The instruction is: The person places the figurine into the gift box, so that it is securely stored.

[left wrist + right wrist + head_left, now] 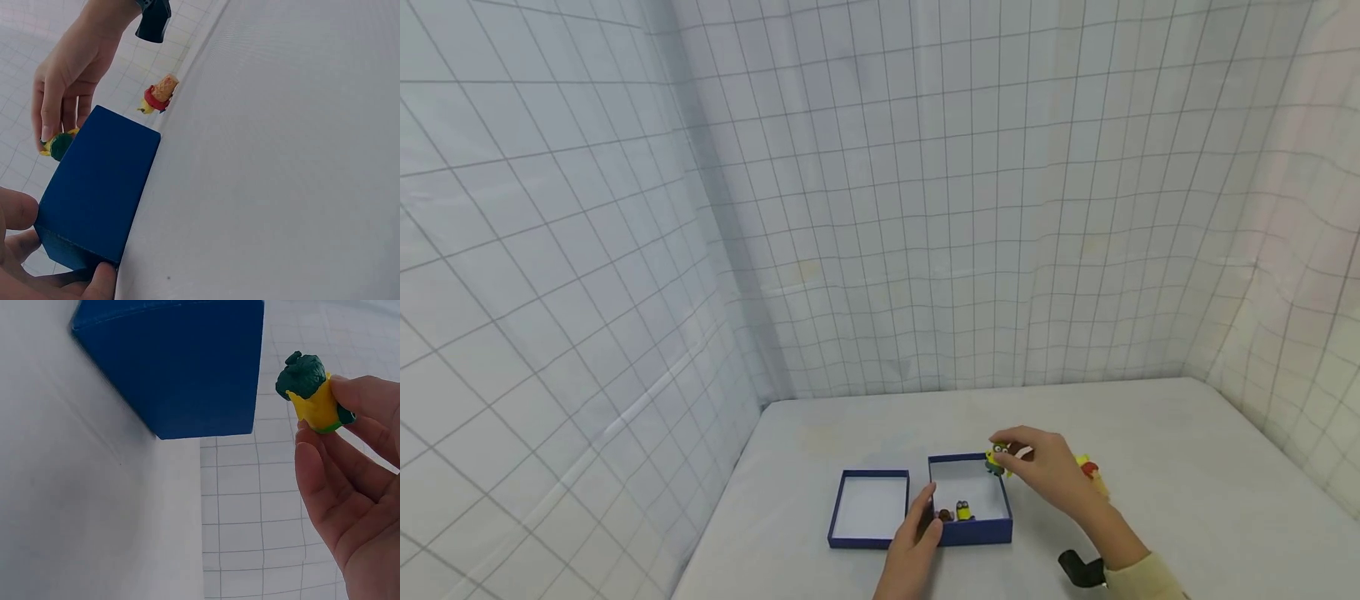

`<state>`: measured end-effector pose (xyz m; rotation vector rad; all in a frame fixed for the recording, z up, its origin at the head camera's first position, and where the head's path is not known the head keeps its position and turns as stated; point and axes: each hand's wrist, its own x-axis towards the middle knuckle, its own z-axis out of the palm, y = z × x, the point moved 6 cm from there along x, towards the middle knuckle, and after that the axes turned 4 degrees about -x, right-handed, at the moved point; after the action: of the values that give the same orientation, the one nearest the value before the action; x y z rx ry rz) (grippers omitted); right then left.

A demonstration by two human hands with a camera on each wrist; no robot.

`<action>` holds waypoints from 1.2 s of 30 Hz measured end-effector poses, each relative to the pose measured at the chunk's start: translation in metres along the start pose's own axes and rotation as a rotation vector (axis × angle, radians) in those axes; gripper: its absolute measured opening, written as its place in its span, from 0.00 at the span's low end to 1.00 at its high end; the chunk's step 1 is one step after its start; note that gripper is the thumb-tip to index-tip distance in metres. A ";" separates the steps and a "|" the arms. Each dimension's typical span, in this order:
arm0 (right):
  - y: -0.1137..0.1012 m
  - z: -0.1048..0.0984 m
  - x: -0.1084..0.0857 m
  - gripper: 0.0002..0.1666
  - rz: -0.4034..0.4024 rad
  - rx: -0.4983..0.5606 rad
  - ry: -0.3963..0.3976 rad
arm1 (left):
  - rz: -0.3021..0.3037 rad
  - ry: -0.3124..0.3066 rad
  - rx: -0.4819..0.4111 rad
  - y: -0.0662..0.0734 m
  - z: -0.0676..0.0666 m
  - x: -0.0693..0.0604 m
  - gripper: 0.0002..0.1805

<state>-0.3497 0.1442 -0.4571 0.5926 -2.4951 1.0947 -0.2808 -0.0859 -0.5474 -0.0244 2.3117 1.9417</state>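
Observation:
My right hand [1054, 473] pinches a small yellow-and-green minion figurine [996, 461] above the right rim of an open blue box [977, 533]. In the right wrist view the figurine [317, 407] sits between thumb and fingertips, apart from the box wall. My left hand [913, 550] holds the box at its near left corner, and the left wrist view has its fingers and thumb around that end. Inside the box, near the front wall, lie another minion figurine [964, 511] in yellow and a small brown figure [945, 516], partly hidden by the wall.
A shallow blue-rimmed lid [859, 543] with a white inside lies left of the box. A red, yellow and tan cone-shaped figurine [159, 95] is on the table [820, 433] beyond my right wrist. A black curved object [1081, 570] lies beside the right forearm.

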 end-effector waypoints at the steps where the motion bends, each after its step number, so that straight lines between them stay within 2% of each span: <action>1: 0.000 0.002 0.000 0.15 0.009 -0.003 -0.010 | 0.002 0.001 -0.001 0.001 0.000 0.000 0.28; 5: -0.001 0.009 0.000 0.15 0.023 -0.020 -0.044 | 0.001 0.004 0.001 0.002 0.000 0.000 0.28; 9: -0.004 0.016 -0.001 0.14 0.004 -0.021 -0.064 | 0.003 0.006 0.005 0.003 0.000 -0.001 0.28; 20: -0.005 0.030 -0.004 0.14 0.005 -0.010 -0.129 | 0.043 -0.019 0.009 0.003 -0.001 -0.002 0.28; 28: -0.002 0.039 -0.006 0.15 0.026 -0.073 -0.201 | 0.035 -0.045 -0.010 0.002 0.000 -0.001 0.28; 36: -0.004 0.044 -0.007 0.15 0.013 -0.119 -0.283 | 0.027 -0.045 -0.009 0.001 -0.001 0.000 0.28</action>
<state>-0.3488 0.1102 -0.4863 0.7421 -2.7849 0.9128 -0.2812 -0.0871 -0.5463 0.0499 2.2867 1.9444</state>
